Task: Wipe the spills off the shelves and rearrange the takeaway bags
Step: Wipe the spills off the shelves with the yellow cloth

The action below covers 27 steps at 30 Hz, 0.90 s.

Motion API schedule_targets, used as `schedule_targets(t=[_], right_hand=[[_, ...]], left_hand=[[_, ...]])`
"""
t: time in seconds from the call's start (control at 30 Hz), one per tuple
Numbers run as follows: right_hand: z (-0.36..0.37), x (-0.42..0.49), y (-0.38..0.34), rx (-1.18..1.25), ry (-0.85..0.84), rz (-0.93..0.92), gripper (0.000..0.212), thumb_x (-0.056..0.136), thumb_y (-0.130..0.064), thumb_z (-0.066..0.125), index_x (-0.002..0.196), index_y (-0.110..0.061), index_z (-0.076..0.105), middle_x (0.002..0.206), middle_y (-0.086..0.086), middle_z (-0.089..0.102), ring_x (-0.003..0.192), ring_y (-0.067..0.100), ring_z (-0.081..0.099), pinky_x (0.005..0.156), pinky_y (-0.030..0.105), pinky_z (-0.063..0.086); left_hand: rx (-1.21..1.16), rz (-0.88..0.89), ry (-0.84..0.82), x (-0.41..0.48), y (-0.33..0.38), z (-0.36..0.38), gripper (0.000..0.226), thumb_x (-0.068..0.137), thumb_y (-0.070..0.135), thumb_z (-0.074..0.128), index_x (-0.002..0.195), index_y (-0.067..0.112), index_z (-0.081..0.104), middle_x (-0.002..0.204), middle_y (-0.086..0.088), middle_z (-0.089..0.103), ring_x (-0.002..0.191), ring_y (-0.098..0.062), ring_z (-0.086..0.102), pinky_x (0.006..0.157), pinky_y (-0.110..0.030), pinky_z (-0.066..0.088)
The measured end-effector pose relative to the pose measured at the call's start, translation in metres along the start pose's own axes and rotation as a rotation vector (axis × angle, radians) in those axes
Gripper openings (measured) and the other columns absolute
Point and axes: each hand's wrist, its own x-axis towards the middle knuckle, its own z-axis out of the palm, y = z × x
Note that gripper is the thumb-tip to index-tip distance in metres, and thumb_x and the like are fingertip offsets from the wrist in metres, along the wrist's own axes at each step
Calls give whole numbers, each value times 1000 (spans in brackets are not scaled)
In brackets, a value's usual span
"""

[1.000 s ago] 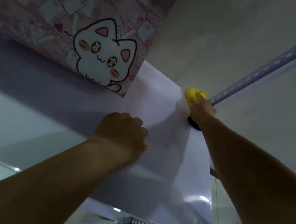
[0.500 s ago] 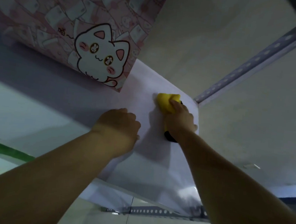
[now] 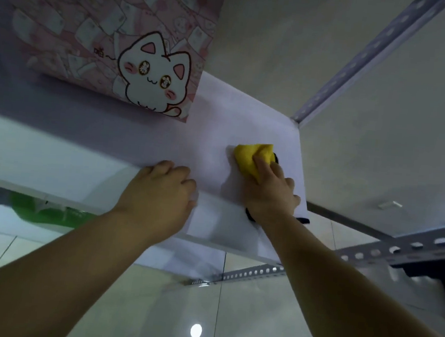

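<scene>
Right hand first: in the head view, our only view, we see it bunch the yellow cloth under its fingers and press it flat on the pale shelf, close to the shelf's right end and just short of the perforated corner post. Something dark shows under its wrist; we cannot tell what it is.

Our left hand sits at the shelf's front edge with its fingers curled. We cannot tell whether it grips the edge or only rests there.

The takeaway bag, pink with a white cartoon cat, stands further back and to the left, well apart from the cloth. A bare strip of shelf lies between them. The shelf's long axis runs left to right, so we judge that the wiping has its remaining room leftward, toward the bag's near corner. The left hand is plainly nearer the bag than the right, and we judge it the natural one to shift the bag while the right works the cloth. No spill is distinct enough for us to place.
</scene>
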Motion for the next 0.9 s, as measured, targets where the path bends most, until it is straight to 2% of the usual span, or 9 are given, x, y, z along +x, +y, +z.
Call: schedule_targets(t=[0.07,0.13,0.3,0.37,0.43,0.53,0.73,0.8,0.9], right_hand=[[1,-22,11,-9,21,-205,50,88,-34,44,132,-50,27,142,-7,36,111,32,38,81,43,27],[-4,-34,30,-37,23,-282,47,91,-38,45,134,-50,28,142,-9,36,112,32,40,83,44,31],[-5,-34,33,12,40,216,54,87,-23,36,134,-47,23,144,-1,31,117,37,34,91,51,27],[0,-38,9,13,41,307,55,84,-21,35,132,-45,25,145,0,29,118,37,32,92,51,25],[5,-44,-17,5,17,247,54,83,-22,37,130,-47,27,145,-1,28,115,36,33,85,48,26],[16,-60,-50,-10,29,-36,52,83,-27,43,128,-49,28,143,-3,31,106,34,36,77,42,22],[9,-65,-39,-24,-1,-376,48,90,-42,44,135,-51,29,146,-9,32,110,31,39,84,41,30],[5,-62,-14,-73,-22,-361,48,90,-44,44,135,-51,28,147,-9,32,112,32,40,86,43,32],[0,-61,20,-42,-6,-75,45,92,-42,40,135,-49,26,146,-5,32,114,34,39,85,44,31]], left_hand=[[4,-2,-13,-6,-1,-2,37,89,39,48,118,18,59,130,-1,52,120,-27,41,92,-36,35],[16,3,-27,-10,-3,-4,37,89,38,49,118,17,59,130,-3,52,118,-29,42,90,-36,37],[20,18,-59,-24,-10,-10,39,92,40,44,123,18,56,134,-1,48,118,-27,41,89,-35,38],[19,13,-64,-27,-13,-13,40,92,41,42,124,20,54,134,1,47,118,-25,39,90,-34,37],[15,-7,-70,-31,-16,-17,40,91,42,44,122,19,55,133,-1,48,117,-26,40,90,-35,37],[14,-47,-78,-39,-24,-23,40,89,44,47,120,20,57,131,-2,49,116,-27,41,90,-36,39],[-4,-76,-109,-48,-30,-27,43,91,43,45,126,20,53,139,0,44,123,-24,38,95,-35,38],[-12,-79,-106,-48,-29,-28,42,91,42,46,125,19,54,139,0,45,123,-24,38,95,-35,38],[-73,-98,-74,-51,-28,-27,38,90,35,53,120,13,59,135,-4,49,122,-27,40,96,-38,38]])
